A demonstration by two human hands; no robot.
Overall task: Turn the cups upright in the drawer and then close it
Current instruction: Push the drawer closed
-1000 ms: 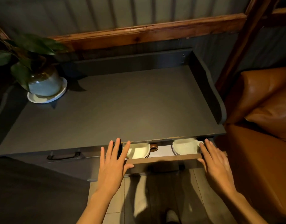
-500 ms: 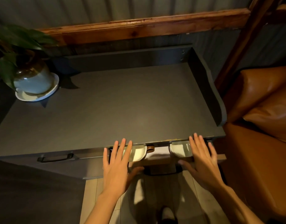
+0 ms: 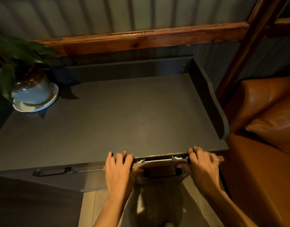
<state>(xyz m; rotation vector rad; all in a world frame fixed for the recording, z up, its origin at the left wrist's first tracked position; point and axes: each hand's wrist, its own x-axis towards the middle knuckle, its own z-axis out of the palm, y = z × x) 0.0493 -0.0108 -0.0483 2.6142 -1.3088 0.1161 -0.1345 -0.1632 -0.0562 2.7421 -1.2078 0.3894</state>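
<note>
The right-hand drawer (image 3: pixel 159 164) of a dark grey cabinet (image 3: pixel 124 115) is pushed in almost fully, leaving a narrow gap under the top. In that gap only thin white slivers of the left cup (image 3: pixel 141 160) and the right cup (image 3: pixel 178 158) show; how they stand is hidden. My left hand (image 3: pixel 119 171) holds the drawer front at its left end, fingers curled over the top edge and thumb against the face. My right hand (image 3: pixel 203 164) grips the right end the same way. The drawer's black handle (image 3: pixel 162 172) sits between my thumbs.
A potted plant (image 3: pixel 31 90) on a white saucer stands at the cabinet's back left. A second drawer with a black handle (image 3: pixel 52 171) is to the left. A brown leather sofa (image 3: pixel 264 128) presses close on the right. The cabinet has a raised rim (image 3: pixel 209 105).
The drawer has slid inward, from showing both cups' bowls to a thin gap. Both hands moved forward with it, and their fingers curled over the front's top edge.
</note>
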